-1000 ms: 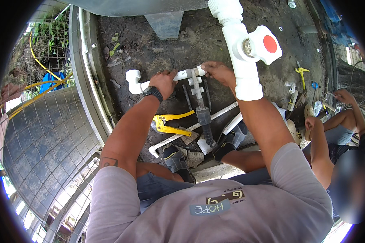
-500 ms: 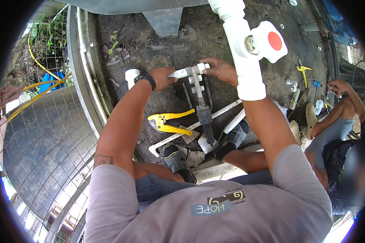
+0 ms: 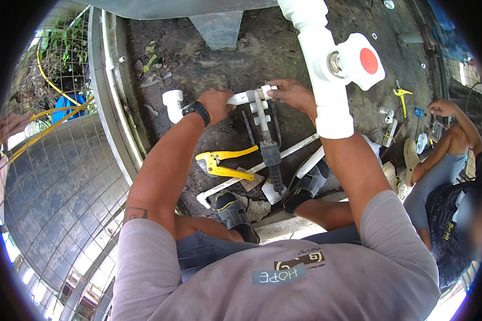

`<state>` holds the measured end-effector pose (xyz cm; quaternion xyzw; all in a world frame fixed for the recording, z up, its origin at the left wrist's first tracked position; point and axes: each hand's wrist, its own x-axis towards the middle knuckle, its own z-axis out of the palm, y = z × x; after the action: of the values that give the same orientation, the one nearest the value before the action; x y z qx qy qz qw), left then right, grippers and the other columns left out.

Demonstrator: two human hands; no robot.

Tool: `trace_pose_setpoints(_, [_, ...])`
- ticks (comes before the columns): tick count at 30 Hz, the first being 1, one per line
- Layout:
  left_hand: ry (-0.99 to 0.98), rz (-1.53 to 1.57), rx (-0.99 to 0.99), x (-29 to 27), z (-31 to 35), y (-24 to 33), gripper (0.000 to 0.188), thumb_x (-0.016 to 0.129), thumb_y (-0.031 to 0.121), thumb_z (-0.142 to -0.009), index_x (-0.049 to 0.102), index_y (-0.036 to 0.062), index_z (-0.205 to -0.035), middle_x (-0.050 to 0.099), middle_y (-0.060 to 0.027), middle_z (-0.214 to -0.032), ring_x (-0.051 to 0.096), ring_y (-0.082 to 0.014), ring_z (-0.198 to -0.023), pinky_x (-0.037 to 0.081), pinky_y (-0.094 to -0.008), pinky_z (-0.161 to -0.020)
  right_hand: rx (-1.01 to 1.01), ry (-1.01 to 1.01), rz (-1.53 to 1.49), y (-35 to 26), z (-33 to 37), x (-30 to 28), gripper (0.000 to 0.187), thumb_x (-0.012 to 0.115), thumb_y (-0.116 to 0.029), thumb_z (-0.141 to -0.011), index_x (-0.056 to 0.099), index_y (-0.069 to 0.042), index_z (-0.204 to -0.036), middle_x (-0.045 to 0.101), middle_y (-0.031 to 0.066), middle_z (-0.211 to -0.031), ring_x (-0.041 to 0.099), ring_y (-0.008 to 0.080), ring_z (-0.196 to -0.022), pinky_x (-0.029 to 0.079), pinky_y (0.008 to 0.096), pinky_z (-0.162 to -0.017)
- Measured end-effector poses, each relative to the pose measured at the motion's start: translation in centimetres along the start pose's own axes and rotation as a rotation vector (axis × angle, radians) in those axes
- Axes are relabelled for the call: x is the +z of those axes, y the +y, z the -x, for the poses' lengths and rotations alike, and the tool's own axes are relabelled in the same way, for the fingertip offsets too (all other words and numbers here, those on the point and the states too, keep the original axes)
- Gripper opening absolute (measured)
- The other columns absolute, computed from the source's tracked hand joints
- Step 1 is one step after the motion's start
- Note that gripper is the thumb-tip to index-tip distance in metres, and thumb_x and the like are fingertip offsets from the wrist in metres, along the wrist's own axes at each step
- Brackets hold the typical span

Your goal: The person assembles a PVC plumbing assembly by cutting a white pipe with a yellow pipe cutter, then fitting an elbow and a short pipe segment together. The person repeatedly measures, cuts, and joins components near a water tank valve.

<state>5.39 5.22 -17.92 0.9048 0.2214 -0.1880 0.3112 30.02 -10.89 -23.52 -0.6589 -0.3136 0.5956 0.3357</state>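
Note:
My left hand (image 3: 216, 106), with a black watch at its wrist, is closed around a white plastic pipe (image 3: 241, 98). A white elbow (image 3: 172, 101) shows on the far side of that wrist, apparently on the same pipe. The pipe's other end meets the head of a pipe welding iron (image 3: 271, 155), which has a dark handle and stands between my feet. On the opposite side of the iron's head, my right hand (image 3: 291, 95) pinches a small white pipe fitting (image 3: 269, 92) against it. Some fingertips are hidden.
Yellow pipe cutters (image 3: 225, 164) and a long white pipe (image 3: 227, 184) lie before my feet. A large white valve (image 3: 332, 64) with a red-centred knob rises close by my right arm. Wire mesh (image 3: 53, 176) stands left; another person (image 3: 444, 155) sits right, near a yellow tool (image 3: 401, 99).
My left hand has shifted slightly rightward toward the iron, and more of the white elbow shows beside its wrist. My right hand keeps its hold on the fitting.

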Motion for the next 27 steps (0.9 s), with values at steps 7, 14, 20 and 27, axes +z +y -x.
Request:
trace_pose_setpoints(7, [0.077,-0.06,0.005,0.7,0.7,0.7,0.032,0.063,0.025,-0.092,0.062,0.0056,-0.117,0.07,-0.0221,-0.097,0.065,-0.0404,-0.097,0.051,-0.048,-0.089,0.086,0.028,0.143,-0.7,-0.1,0.0,0.049,0.068,-0.035,-0.094,0.061,-0.003,-0.13,0.068,0.0055,-0.102,0.058,0.0134,-0.088,0.046,0.0297,-0.078])
trace_pose_setpoints(14, [0.231,-0.18,0.052,2.0,1.2,0.7,0.038,0.065,0.023,-0.09,0.06,0.003,-0.122,0.069,-0.02,-0.102,0.061,-0.039,-0.1,0.048,-0.0454,-0.094,0.058,0.024,0.189,-1.5,0.0,0.3,0.041,0.063,-0.037,-0.097,0.067,-0.002,-0.118,0.065,0.0009,-0.089,0.053,0.0109,-0.076,0.044,0.0293,-0.072])
trace_pose_setpoints(20, [0.23,-0.205,0.084,2.0,0.9,0.4,0.043,0.066,0.025,-0.089,0.059,0.0056,-0.127,0.069,-0.0198,-0.104,0.062,-0.0381,-0.102,0.049,-0.0456,-0.093,0.048,0.004,0.225,0.0,-0.8,-0.3,0.045,0.062,-0.038,-0.098,0.065,0.0,-0.122,0.067,0.005,-0.098,0.057,0.0129,-0.084,0.047,0.0304,-0.078])
trace_pose_setpoints(27, [-0.231,0.19,-0.153,-1.7,-0.2,-1.0,0.05,0.072,0.04,-0.085,0.064,0.0053,-0.12,0.07,-0.0199,-0.105,0.068,-0.0335,-0.095,0.052,-0.0437,-0.083,-0.098,-0.001,0.278,1.1,-0.3,-0.3,0.047,0.067,-0.031,-0.094,0.061,0.0,-0.129,0.064,0.0153,-0.125,0.06,0.0243,-0.114,0.045,0.0353,-0.1])
